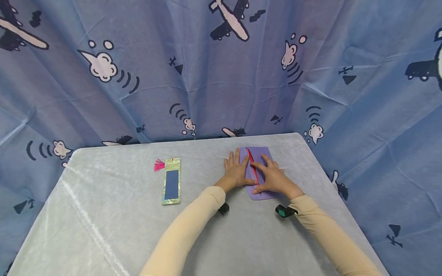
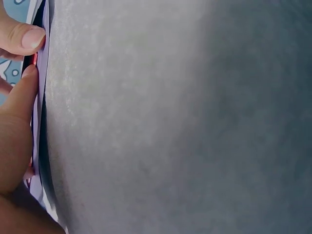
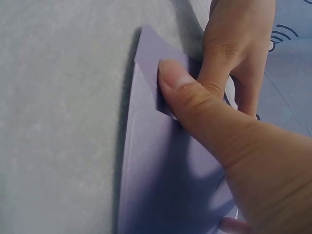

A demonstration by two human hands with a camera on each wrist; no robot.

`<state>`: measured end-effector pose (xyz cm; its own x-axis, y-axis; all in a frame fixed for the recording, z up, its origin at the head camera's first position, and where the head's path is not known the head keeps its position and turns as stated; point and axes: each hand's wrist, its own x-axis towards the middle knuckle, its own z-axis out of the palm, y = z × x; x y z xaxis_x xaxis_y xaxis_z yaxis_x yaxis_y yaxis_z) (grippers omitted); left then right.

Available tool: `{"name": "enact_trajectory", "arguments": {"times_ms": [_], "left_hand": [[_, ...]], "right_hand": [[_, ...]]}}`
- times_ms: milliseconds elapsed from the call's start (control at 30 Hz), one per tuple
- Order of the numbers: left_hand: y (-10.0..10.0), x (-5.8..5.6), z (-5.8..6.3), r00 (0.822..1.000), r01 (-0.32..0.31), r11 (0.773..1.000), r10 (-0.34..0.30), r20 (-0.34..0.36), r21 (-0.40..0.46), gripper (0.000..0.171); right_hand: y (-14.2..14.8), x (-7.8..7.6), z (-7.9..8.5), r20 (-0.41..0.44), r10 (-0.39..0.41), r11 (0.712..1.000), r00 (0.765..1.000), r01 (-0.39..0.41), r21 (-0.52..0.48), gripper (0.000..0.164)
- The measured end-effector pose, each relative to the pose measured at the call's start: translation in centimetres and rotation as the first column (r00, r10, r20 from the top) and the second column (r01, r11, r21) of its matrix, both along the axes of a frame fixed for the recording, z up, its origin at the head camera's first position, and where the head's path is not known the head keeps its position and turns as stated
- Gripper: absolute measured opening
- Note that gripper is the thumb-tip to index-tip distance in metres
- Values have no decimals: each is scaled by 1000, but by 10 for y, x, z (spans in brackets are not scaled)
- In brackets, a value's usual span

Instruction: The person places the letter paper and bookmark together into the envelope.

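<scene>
A purple paper envelope or folder [image 1: 261, 152] lies on the table with a narrow red strip [image 1: 253, 166] showing along its gap. My left hand [image 1: 235, 174] rests on its left part, fingers spread and thumb reaching toward the gap. From the other side my right hand [image 1: 276, 180] touches it, fingers apart, index fingertip near the red strip. In the right wrist view, the right thumb [image 3: 195, 100] presses on a purple flap [image 3: 153, 48]. The left wrist view catches the purple edge [image 2: 41, 78] from the side, with fingertips against it. What lies inside is mostly hidden.
Left of the hands lies a bookmark-like card [image 1: 171, 182] with a yellow-green patterned border, a dark blue panel and a pink tassel [image 1: 159, 165]. A grey cloth covers the table [image 1: 114, 214]. Behind hangs a blue curtain [image 1: 207, 92] printed with airplanes.
</scene>
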<state>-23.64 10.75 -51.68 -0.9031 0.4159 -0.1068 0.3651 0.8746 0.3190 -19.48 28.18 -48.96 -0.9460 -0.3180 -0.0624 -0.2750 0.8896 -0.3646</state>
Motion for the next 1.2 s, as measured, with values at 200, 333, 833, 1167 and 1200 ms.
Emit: {"name": "enact_trajectory", "arguments": {"times_ms": [200, 333, 833, 1167, 1200], "left_hand": [[1, -1, 0, 1000, -1, 1000, 2, 27, -29, 113], [3, -4, -3, 999, -6, 999, 8, 46, -44, 115], [-6, 3, 4, 1000, 7, 999, -6, 6, -43, 108], [-8, 3, 5, 1000, -1, 998, 2, 25, -57, 106], [-7, 3, 5, 1000, -1, 998, 3, 30, -57, 106]], "right_hand": [[-1, 0, -2, -2, 0, 1000, 1000, 0, -2, 108], [-1, 0, -2, -5, 3, 1000, 1000, -3, -1, 108], [-4, 0, 0, -33, 2, 1000, 999, -1, 9, 99], [-5, 3, 2, -81, -5, 998, 997, 10, 58, 97], [-5, 3, 2, -83, -5, 997, 997, 11, 73, 97]]}}
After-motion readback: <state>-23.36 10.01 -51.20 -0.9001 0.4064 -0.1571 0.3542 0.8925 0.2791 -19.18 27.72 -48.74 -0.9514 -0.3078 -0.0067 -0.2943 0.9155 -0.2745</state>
